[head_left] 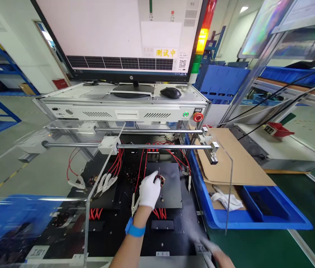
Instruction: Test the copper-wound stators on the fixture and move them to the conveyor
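My left hand (149, 190), in a white glove with a blue wrist strap (135, 228), reaches over the black square plate (171, 191). Its thumb and fingers close around the edge of a small round motor stator (161, 181) with dark and coppery parts, partly hidden by the glove. Low on the right, near the bench's front edge and a label, my right hand (213, 250) is smeared by motion, so its fingers cannot be made out. White-handled clips (107, 183) on red wires lie left of the plate; another clip (189, 184) hangs at its right.
A clear plastic cover (62, 178) stands over the left station, with metal rails (160, 146) crossing above the bench. A monitor (129, 37) and a red emergency button (198, 117) are behind. To the right, a blue tray (221, 223) holds cardboard (230, 160) and a white glove (228, 201).
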`<state>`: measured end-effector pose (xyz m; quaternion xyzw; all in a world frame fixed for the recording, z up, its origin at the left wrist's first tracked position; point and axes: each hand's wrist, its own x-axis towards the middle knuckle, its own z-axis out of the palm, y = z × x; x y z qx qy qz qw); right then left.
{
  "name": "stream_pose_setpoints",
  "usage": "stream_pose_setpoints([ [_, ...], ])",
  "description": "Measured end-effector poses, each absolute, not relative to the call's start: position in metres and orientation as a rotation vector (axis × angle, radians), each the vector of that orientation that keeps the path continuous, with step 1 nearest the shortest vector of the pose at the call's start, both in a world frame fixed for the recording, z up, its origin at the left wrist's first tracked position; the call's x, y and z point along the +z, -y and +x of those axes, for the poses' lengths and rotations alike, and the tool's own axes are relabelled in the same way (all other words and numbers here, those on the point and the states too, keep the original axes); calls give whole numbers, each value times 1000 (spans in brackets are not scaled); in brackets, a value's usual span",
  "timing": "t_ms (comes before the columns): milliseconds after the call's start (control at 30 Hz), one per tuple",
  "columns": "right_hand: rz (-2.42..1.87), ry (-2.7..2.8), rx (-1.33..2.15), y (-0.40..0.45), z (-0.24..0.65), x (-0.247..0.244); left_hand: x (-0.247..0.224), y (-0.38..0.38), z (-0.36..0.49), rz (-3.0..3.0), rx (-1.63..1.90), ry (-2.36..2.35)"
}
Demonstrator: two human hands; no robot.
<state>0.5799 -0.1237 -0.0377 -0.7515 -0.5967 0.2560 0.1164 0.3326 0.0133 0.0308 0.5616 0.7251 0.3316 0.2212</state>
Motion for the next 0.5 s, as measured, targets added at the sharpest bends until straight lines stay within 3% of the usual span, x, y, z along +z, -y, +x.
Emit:
stream_pose_setpoints([
  [167, -1787, 1653, 504, -31, 527, -30, 13, -46, 337, 1676, 809, -2047],
  [267, -1762, 1722, 358, -97, 510, -34, -4, -30, 328, 1572, 1000, -1898],
  [400, -1830, 1779, 329, -116, 508, -44, -22, -3, 312, 1671, 1385, -1833],
  [500, -1805, 1698, 309, -104, 512, -34, -26, 4, 314, 2097, 1239, -1742],
])
